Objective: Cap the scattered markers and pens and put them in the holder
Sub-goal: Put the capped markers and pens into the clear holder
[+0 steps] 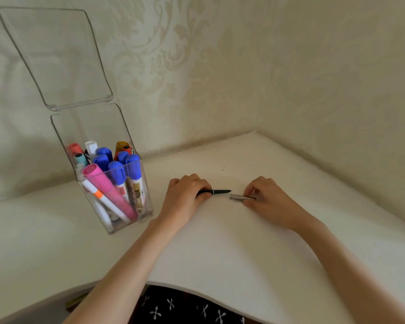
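My left hand (186,195) grips a thin black pen (218,191) low over the white table, its bare tip pointing right. My right hand (265,196) pinches a silver cap (240,197), whose open end faces the pen tip across a small gap. A clear plastic holder (145,202) stands at the left with its hinged lid (56,57) raised. Several capped markers stand inside it: blue ones (117,174), a pink one (103,183), a white pen with an orange band (98,194) and others behind.
The white table (243,253) sits in a corner, with patterned walls at the back and right. Its curved front edge runs just above my lap, where dark patterned fabric (185,307) shows.
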### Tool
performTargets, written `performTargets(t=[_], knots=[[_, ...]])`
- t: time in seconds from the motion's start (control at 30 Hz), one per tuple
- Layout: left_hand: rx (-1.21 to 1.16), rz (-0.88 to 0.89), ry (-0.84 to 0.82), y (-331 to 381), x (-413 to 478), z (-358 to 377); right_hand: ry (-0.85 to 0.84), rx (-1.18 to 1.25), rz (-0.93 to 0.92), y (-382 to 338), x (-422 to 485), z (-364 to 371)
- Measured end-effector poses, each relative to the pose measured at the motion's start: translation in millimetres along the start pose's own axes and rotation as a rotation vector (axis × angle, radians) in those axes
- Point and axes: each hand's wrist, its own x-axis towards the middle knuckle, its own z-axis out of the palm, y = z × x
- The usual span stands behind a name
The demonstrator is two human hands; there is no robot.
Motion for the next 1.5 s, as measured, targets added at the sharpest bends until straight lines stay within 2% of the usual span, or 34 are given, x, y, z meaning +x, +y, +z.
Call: performTargets(t=[0.17,0.53,0.7,1.0,1.27,1.5], knots=[[-0.089,0.002,0.098,-1,-6,4,0.120,0.204,0.092,-1,-5,-2],[-0.090,0.088,0.120,2,-8,3,0.139,0.264,0.034,-7,-6,3],[-0.135,0.089,0.194,-1,-8,2,0.263,0.297,0.042,-4,-8,-2],[-0.134,0.136,0.189,-1,-8,3,0.221,0.337,0.022,-7,-6,3],[-0.164,0.141,0.194,-1,-7,2,0.258,0.391,0.024,-7,-6,-1],[-0.253,0.198,0.098,6,-12,4,0.165,0.401,-0.035,-21,-10,3]])
